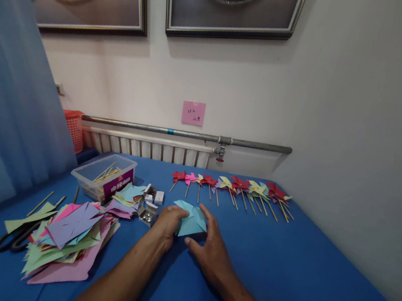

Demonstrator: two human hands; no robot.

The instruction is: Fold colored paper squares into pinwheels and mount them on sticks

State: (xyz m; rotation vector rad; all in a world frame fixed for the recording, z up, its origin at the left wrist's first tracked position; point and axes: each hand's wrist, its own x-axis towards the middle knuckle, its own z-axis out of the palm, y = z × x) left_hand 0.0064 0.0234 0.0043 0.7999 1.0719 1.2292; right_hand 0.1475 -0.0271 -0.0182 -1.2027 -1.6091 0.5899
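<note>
A light blue square of paper (194, 223), its corners partly folded in, is between my hands above the blue table. My left hand (169, 222) grips it from the left, thumb pressed on its middle. Around the right edge, my right hand (211, 242) has its thumb and fingers spread apart; its index fingertip is at the paper's upper right corner. Just left of my left hand stands a small open box of metal pins (148, 214). Finished paper pinwheels (240, 183) on sticks lie in a row beyond my hands.
On the left are a pile of cut coloured paper (73, 232), black-handled scissors (21, 238), a smaller paper stack (127, 197) and a clear plastic tub (105, 173) of sticks. A wall pipe (188, 134) and radiator (146, 149) run behind the table. A blue curtain (14, 88) hangs left.
</note>
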